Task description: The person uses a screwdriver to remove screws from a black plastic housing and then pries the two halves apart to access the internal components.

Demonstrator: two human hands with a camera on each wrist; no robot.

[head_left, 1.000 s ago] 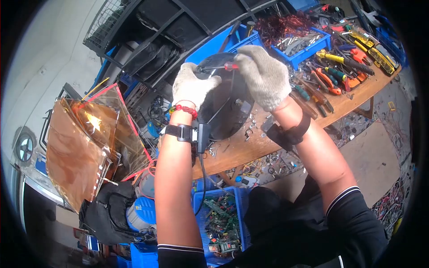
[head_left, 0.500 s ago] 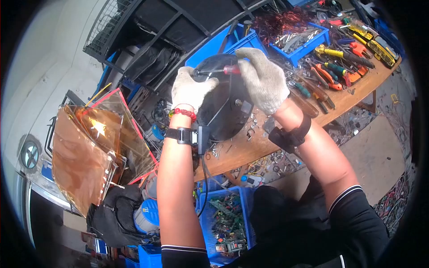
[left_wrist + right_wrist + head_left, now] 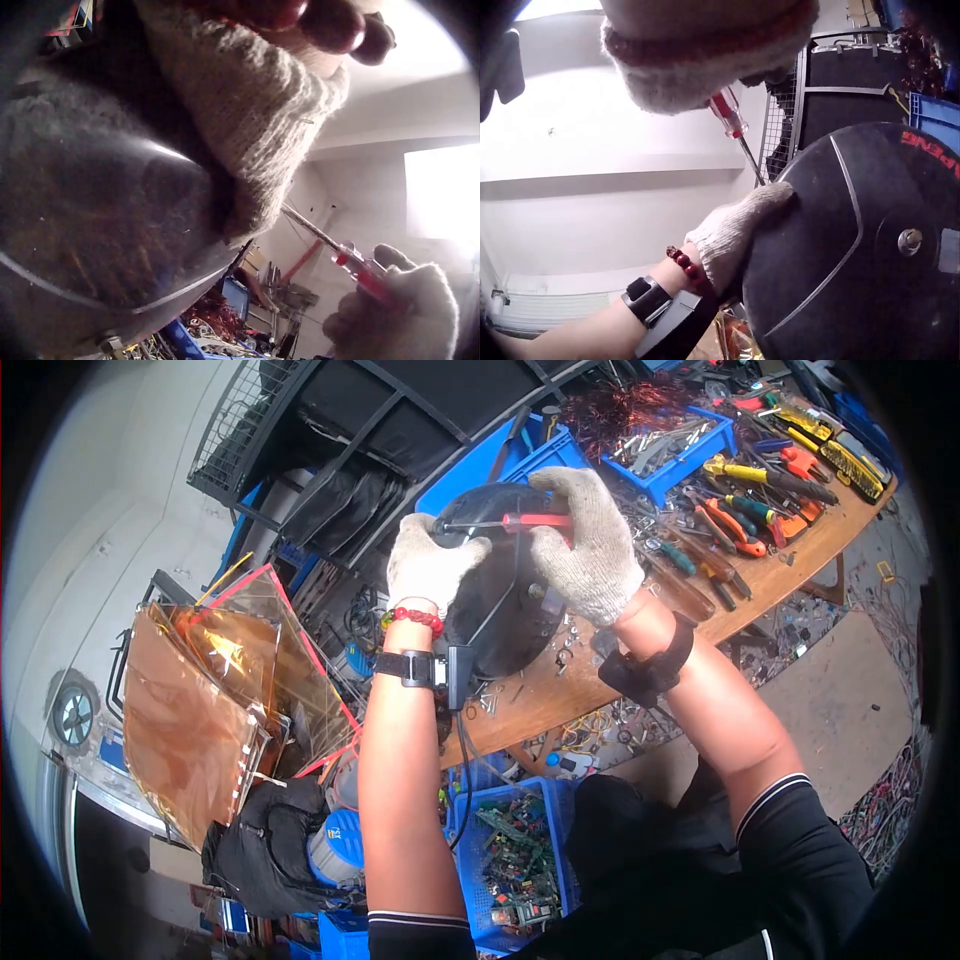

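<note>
A black round disc-shaped housing (image 3: 500, 625) stands tilted over the table, with a metal bolt (image 3: 910, 241) at its middle and red lettering near its rim. My gloved left hand (image 3: 425, 565) grips its upper rim, the thumb lying across the near face. In my gloved right hand (image 3: 592, 550), a screwdriver (image 3: 535, 520) with a red and clear handle is held between thumb and fingers. Its shaft points left, and the tip meets the rim close by the left hand's fingers. From the left wrist, the screwdriver handle (image 3: 367, 279) shows inside the right hand's curled fingers.
On the wooden table (image 3: 560, 695), screws and small scraps lie scattered. Pliers and screwdrivers crowd its right side, beside a blue tray (image 3: 690, 465) of metal pieces. Below stands a blue crate (image 3: 560, 830) of circuit boards. Amber film sheets (image 3: 190, 710) stand at the left.
The right hand has turned and its thumb and forefinger have spread, so more of the screwdriver handle shows. The left hand keeps its grip on the housing. The head view has shifted slightly.
</note>
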